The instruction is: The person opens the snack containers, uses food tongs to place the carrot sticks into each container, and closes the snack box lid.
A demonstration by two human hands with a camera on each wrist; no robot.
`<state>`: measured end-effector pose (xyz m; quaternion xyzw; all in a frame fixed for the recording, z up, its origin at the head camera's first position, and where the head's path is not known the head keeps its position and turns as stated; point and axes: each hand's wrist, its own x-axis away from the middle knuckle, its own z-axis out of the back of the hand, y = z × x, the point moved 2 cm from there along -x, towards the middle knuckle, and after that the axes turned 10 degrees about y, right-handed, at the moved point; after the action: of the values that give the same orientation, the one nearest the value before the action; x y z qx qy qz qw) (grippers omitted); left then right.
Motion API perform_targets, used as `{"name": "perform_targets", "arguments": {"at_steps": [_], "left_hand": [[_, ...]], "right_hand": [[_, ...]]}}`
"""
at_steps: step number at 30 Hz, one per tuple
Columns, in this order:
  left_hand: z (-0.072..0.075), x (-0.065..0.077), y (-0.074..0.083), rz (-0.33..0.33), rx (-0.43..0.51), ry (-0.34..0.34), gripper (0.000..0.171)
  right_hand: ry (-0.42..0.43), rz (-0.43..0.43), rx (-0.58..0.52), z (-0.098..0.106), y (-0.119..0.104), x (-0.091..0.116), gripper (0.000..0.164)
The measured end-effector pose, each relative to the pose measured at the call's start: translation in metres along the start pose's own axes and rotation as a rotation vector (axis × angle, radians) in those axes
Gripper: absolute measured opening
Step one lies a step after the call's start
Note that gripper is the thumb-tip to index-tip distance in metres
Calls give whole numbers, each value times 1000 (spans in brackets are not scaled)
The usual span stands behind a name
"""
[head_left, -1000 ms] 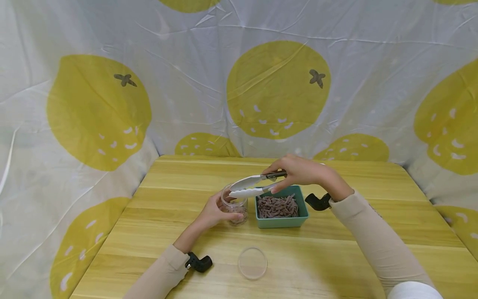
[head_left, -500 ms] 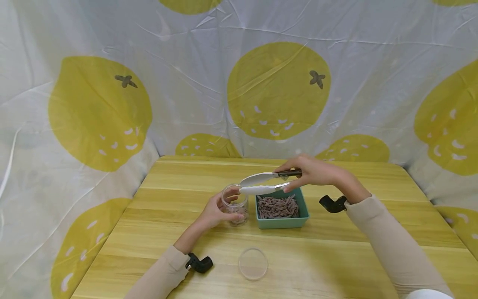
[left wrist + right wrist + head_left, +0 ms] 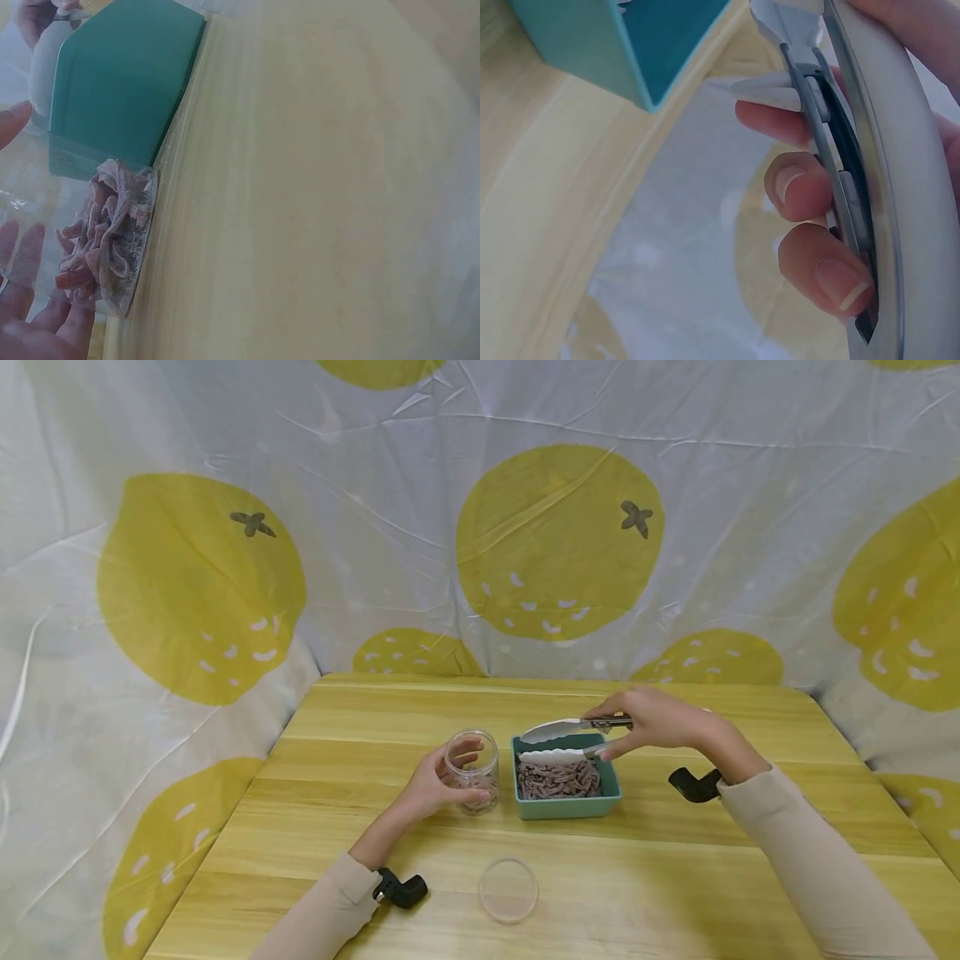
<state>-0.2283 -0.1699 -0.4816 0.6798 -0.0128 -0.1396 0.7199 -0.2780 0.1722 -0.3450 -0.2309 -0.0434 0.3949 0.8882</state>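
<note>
My left hand (image 3: 429, 787) holds a clear jar (image 3: 474, 760) upright on the table, fingers behind it and thumb across the front. Purplish-brown strips (image 3: 105, 232) lie in the bottom of the jar, plainest in the left wrist view. My right hand (image 3: 654, 720) grips a pair of tongs (image 3: 558, 755) with pale scalloped tips, spread apart and with nothing seen between them. These tips are over the teal container (image 3: 566, 808), which holds a heap of similar strips (image 3: 558, 779). In the right wrist view, fingers curl round the tongs' metal handle (image 3: 896, 180).
A round clear lid (image 3: 508, 890) lies on the wooden table (image 3: 360, 727) in front of the jar. The teal container stands just right of the jar. Behind the table hangs a lemon-print curtain (image 3: 375, 527).
My right hand has carried the tongs rightward from the jar's mouth to above the teal container, and lowered them slightly. The left hand and jar stay in place.
</note>
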Motion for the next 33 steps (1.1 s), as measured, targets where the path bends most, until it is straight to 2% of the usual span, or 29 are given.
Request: {"name": "perform_targets", "arguments": {"at_steps": [14,22,33], "left_hand": [[-1,1,3,-19,17,0,74],[0,1,2,-12,21,-5,75],[0,0,0,-23,-5,-11,76]], "right_hand": [[-42,-16,133,-17,6,6,74],[-69,-37,227,-20,-10,3,70],[-58,-14,210,-30,-8,0,66]]}}
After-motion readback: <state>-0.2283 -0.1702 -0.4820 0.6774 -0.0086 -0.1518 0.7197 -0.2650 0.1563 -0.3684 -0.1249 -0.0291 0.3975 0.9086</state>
